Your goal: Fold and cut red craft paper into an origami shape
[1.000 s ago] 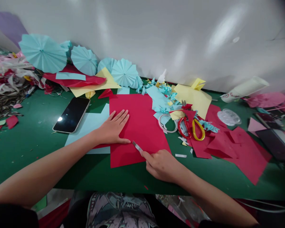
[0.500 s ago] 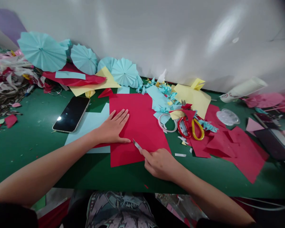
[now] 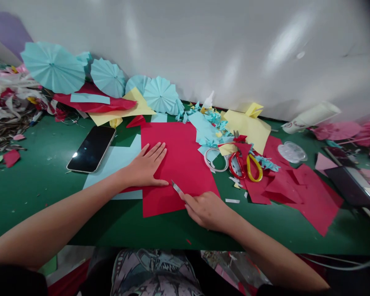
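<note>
A red sheet of paper (image 3: 179, 152) lies on the green table in front of me, partly over a light blue sheet (image 3: 119, 158). My left hand (image 3: 148, 166) rests flat on the red sheet's left side, fingers spread and thumb pointing right. In my right hand (image 3: 205, 209) is a slim craft knife (image 3: 177, 189), its blade tip at the paper just right of my left thumb. Part of the knife's handle is hidden by my fingers.
A black phone (image 3: 91, 149) lies left. Pleated blue paper rosettes (image 3: 160, 94) lean along the wall. To the right are a roll of white tape (image 3: 216, 169), red-and-yellow-handled scissors (image 3: 254, 167), red paper pieces (image 3: 319, 197) and a clear plastic dish (image 3: 292, 152). Scraps heap at far left.
The whole view has shifted slightly. My hands, the knife and the red sheet keep almost the same positions relative to each other.
</note>
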A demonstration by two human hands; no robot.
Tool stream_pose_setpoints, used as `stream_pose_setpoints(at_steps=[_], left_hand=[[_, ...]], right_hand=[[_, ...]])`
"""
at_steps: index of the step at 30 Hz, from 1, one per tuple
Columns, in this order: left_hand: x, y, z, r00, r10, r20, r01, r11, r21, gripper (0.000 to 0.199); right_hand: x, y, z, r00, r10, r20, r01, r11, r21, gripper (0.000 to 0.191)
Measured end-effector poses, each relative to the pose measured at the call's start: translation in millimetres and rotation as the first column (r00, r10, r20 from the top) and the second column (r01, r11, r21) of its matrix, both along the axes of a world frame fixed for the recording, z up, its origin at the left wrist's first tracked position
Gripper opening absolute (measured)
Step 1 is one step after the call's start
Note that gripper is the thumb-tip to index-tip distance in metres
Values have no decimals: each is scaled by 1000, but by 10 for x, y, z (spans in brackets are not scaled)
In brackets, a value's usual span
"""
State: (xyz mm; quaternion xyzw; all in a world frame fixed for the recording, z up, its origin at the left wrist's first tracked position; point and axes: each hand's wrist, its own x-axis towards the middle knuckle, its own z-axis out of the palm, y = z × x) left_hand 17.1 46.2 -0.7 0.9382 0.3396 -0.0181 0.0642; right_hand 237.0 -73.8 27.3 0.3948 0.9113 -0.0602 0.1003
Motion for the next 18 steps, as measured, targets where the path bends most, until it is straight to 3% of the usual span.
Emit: stream_pose_setpoints(at_steps=[18], left_hand=[[0, -4, 12, 1000, 4, 2, -4, 1000, -15, 108]], right_hand=[[5, 93, -92, 997, 72, -39, -68, 994, 84, 49]])
